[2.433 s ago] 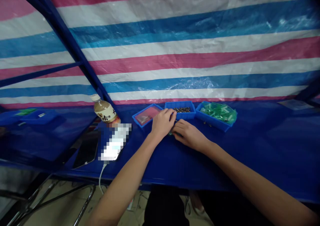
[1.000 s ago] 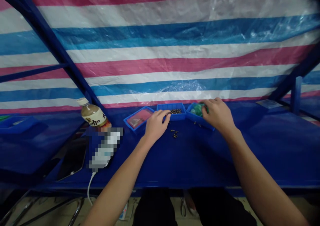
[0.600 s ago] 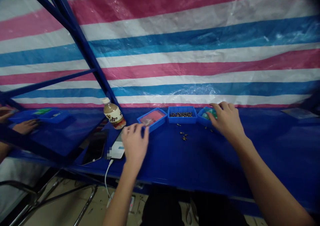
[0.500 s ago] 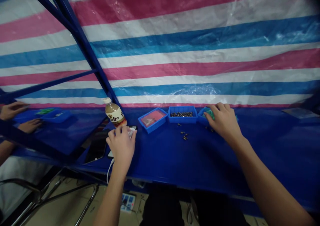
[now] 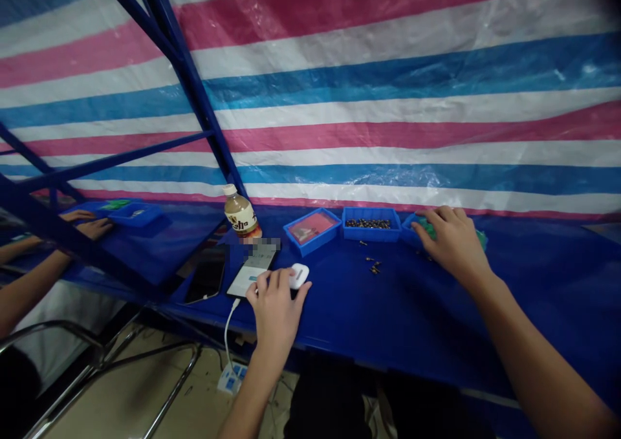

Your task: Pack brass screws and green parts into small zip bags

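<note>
My left hand (image 5: 276, 300) is closed around a small white earphone case (image 5: 299, 276), low over the blue table just right of a lit phone (image 5: 253, 269). A white cable (image 5: 228, 329) runs from that phone's lower end. My right hand (image 5: 449, 238) rests over a blue bin (image 5: 410, 230) of green plastic packets (image 5: 427, 227), its thumb and fingers apart and bent across them; the fingertips are partly hidden. Left of it, a blue bin (image 5: 371, 233) holds many small metal parts, and several loose metal parts (image 5: 374, 267) lie in front.
A tilted blue bin (image 5: 303, 248) holds pink-red sheets. A drink bottle (image 5: 241, 216) stands behind the phones; a dark phone (image 5: 206, 277) lies left. Blue frame bars (image 5: 194, 96) cross the left side. Another person's hands (image 5: 92, 224) are at blue bins beyond them.
My left hand has moved right and towards me, off the lit phone, with the white case in it. My right hand stays at the green packets. The view has shifted left.
</note>
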Motion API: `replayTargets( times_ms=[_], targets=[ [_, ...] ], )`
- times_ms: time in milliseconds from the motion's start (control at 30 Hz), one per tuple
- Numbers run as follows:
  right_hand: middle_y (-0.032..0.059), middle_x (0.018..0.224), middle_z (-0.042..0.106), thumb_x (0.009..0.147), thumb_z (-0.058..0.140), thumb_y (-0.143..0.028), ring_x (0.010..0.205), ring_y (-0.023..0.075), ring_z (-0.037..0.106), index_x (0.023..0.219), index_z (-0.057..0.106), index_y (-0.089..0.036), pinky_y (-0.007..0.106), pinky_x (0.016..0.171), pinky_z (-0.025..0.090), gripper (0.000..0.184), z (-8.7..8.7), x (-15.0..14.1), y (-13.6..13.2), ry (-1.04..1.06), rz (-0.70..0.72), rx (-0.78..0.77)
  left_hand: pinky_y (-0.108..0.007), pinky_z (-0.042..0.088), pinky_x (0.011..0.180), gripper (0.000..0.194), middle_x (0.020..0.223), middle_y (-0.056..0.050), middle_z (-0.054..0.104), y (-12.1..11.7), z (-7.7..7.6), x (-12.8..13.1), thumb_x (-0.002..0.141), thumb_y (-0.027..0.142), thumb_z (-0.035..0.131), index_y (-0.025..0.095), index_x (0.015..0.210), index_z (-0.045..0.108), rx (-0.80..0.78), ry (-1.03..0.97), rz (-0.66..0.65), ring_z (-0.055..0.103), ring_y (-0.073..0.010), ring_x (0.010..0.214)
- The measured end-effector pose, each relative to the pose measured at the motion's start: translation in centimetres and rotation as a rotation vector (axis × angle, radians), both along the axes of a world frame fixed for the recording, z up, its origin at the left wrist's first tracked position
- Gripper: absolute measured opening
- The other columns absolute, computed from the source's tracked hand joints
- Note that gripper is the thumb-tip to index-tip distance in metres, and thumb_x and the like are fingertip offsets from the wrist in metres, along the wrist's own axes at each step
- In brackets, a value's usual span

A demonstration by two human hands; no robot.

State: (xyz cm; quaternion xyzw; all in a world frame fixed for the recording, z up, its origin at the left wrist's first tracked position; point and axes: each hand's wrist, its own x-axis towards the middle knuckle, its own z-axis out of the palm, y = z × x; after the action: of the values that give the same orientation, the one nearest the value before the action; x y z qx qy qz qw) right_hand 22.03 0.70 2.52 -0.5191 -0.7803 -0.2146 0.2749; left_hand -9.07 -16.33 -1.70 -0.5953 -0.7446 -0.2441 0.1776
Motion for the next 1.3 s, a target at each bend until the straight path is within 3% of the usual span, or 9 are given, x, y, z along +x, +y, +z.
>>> replayTargets(
  times_ms=[100, 300, 600, 733, 800, 900, 1000, 1133, 1300],
  targets=[
    [0.0170, 0.101, 0.060, 0.096, 0.039, -0.039, 0.097, 0.0329, 0.051, 0.112, 0.064, -0.016, 0.044, 0.079, 0.042, 0.038, -0.2, 0.2, 0.2, 0.016, 0.022, -0.006, -0.049, 0.031, 0.095, 0.029, 0.123, -0.011, 0.061, -1.4, 0.1, -1.1, 0.090, 0.043, 0.058, 0.024, 0.111, 0.064, 0.047, -0.003, 0.042, 0.049, -0.0319, 0.116],
    [0.0183, 0.105, 0.061, 0.095, 0.041, -0.038, 0.102, 0.0343, 0.052, 0.120, 0.059, -0.014, 0.046, 0.082, 0.042, 0.039, -0.1, 0.1, 0.4, 0.058, 0.044, -0.028, -0.054, 0.034, 0.093, 0.048, 0.137, -0.014, 0.049, -3.8, 0.1, -6.0, 0.085, 0.054, 0.059, 0.025, 0.124, 0.060, 0.058, 0.007, 0.358, 0.041, -0.0380, 0.122],
    [0.0180, 0.102, 0.062, 0.095, 0.040, -0.040, 0.100, 0.0353, 0.054, 0.115, 0.061, -0.016, 0.045, 0.078, 0.043, 0.037, -0.3, -0.1, 0.4, 0.026, 0.037, -0.044, -0.052, 0.036, 0.092, 0.029, 0.143, -0.009, 0.045, -3.3, 0.0, -6.5, 0.088, 0.047, 0.059, 0.033, 0.111, 0.069, -0.050, 0.031, 0.285, 0.040, -0.0345, 0.124],
    [0.0165, 0.103, 0.064, 0.095, 0.042, -0.039, 0.102, 0.0341, 0.055, 0.112, 0.064, -0.017, 0.046, 0.084, 0.043, 0.036, 0.1, -0.8, 0.0, 0.121, 0.120, -0.062, -0.053, 0.035, 0.095, 0.036, 0.144, -0.011, 0.043, -3.4, 0.0, -6.3, 0.088, 0.047, 0.059, 0.031, 0.120, 0.064, -0.003, 0.023, 0.292, 0.039, -0.0348, 0.126],
    [0.0133, 0.100, 0.065, 0.095, 0.043, -0.040, 0.096, 0.0299, 0.058, 0.110, 0.065, -0.019, 0.043, 0.084, 0.045, 0.034, 0.5, -1.6, -0.7, 0.202, 0.232, -0.131, -0.054, 0.034, 0.096, 0.041, 0.144, -0.012, 0.042, -3.5, 0.1, -6.1, 0.087, 0.049, 0.059, 0.030, 0.124, 0.061, -0.004, 0.018, 0.304, 0.037, -0.0355, 0.127],
    [0.0068, 0.088, 0.066, 0.092, 0.049, -0.043, 0.078, 0.0217, 0.061, 0.109, 0.066, -0.022, 0.036, 0.073, 0.048, 0.033, 0.6, -3.3, -2.0, 0.234, 0.479, -0.404, -0.056, 0.033, 0.098, 0.045, 0.145, -0.012, 0.041, -3.5, 0.1, -5.7, 0.087, 0.050, 0.058, 0.028, 0.126, 0.059, 0.004, 0.006, 0.340, 0.036, -0.0364, 0.129],
    [0.0060, 0.091, 0.066, 0.088, 0.057, -0.049, 0.084, 0.0213, 0.062, 0.108, 0.068, -0.023, 0.035, 0.077, 0.049, 0.034, -0.3, -4.5, -2.4, 0.141, 0.650, -0.614, -0.056, 0.032, 0.099, 0.051, 0.144, -0.014, 0.042, -3.7, 0.1, -5.4, 0.087, 0.051, 0.057, 0.025, 0.131, 0.054, 0.023, -0.015, 0.361, 0.036, -0.0367, 0.129],
    [0.0092, 0.103, 0.063, 0.081, 0.065, -0.050, 0.100, 0.0264, 0.060, 0.118, 0.065, -0.023, 0.039, 0.087, 0.048, 0.045, -2.0, -4.6, -1.8, 0.070, 0.618, -0.649, -0.057, 0.031, 0.099, 0.057, 0.145, -0.016, 0.041, -3.9, 0.1, -4.9, 0.088, 0.052, 0.055, 0.023, 0.137, 0.047, 0.045, -0.035, 0.355, 0.035, -0.0375, 0.130],
    [0.0081, 0.099, 0.061, 0.087, 0.061, -0.043, 0.088, 0.0228, 0.060, 0.114, 0.065, -0.023, 0.035, 0.077, 0.048, 0.034, -2.8, -4.2, -1.2, 0.040, 0.585, -0.733, -0.055, 0.030, 0.099, 0.055, 0.144, -0.016, 0.042, -3.8, -0.1, -4.1, 0.089, 0.049, 0.055, 0.023, 0.136, 0.047, 0.095, -0.027, 0.339, 0.036, -0.0370, 0.130]
  ],
)
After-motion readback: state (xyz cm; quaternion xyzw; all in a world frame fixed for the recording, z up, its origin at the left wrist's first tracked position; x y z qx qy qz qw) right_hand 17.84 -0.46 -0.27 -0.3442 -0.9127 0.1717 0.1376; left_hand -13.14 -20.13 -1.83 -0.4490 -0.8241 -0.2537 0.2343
